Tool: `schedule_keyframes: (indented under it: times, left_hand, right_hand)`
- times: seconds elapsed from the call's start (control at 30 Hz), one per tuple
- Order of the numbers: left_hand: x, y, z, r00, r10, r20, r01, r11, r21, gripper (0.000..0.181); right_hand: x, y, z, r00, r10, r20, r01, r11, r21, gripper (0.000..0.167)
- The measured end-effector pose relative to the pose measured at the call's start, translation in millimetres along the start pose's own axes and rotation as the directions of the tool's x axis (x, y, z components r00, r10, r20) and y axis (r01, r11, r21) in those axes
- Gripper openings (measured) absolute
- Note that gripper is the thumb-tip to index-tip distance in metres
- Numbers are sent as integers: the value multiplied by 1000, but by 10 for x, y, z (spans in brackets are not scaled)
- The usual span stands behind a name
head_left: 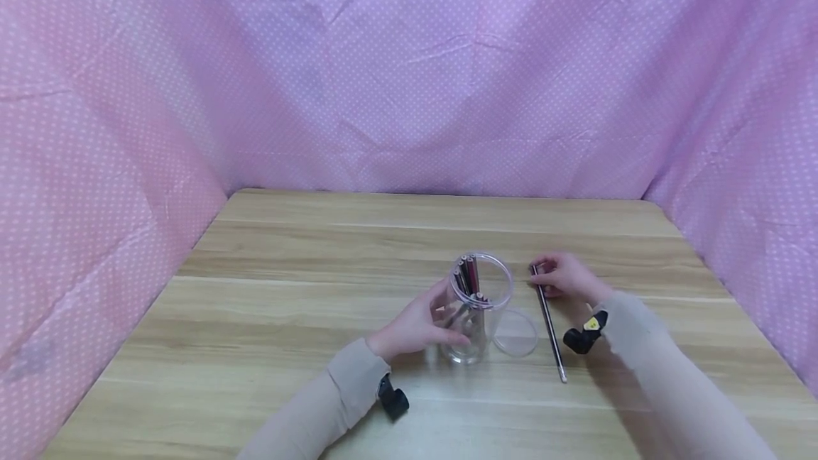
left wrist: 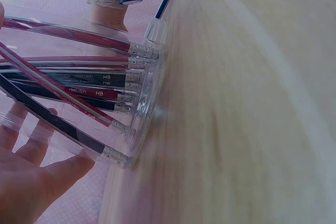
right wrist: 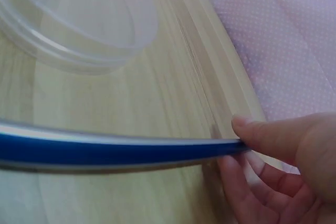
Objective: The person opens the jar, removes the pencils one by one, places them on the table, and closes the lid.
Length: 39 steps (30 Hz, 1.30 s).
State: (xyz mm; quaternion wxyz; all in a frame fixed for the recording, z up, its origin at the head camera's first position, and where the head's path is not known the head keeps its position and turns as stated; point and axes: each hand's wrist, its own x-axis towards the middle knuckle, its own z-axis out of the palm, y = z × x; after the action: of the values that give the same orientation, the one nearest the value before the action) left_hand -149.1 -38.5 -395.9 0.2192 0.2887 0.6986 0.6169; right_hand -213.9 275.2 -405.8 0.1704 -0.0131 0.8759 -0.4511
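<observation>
A clear plastic jar stands on the table holding several pencils, dark and red with silvery eraser ends, as the left wrist view shows. My left hand grips the jar from its left side, thumb at the near side. To the right of the jar, my right hand pinches one end of a single dark pencil between thumb and fingers. In the right wrist view this pencil looks blue with silver stripes. Its eraser end points toward the near side.
A clear round lid lies flat on the wooden table, between the jar and the single pencil. Pink dotted cloth hangs behind and along both sides of the table. A small black camera sits on each wrist.
</observation>
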Motion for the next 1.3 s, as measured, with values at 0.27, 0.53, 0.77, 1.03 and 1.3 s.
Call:
schedule_keyframes:
  times: [0.27, 0.53, 0.77, 1.03, 1.3]
  left_hand:
    - [-7, -8, 12, 1000, 4, -9, -4, 1000, 4, 97]
    - [-10, -17, 36, 1000, 1, -11, -1, 1000, -10, 94]
    - [-7, -9, 50, 1000, 6, -12, -6, 1000, -22, 93]
    - [2, -11, 57, 1000, 10, -7, -10, 1000, -11, 94]
    - [-7, -29, 62, 1000, 13, -17, -13, 1000, 15, 93]
  right_hand:
    - [17, -63, 60, 999, -26, -22, 24, 995, -95, 36]
    - [-1, -105, 102, 999, -25, -39, 18, 987, -162, 33]
    - [13, -77, 104, 998, -46, -53, 36, 983, -182, 32]
    - [-3, -91, 103, 994, -81, -77, 60, 970, -236, 31]
    - [-34, -125, 116, 990, -110, -89, 78, 948, -308, 34]
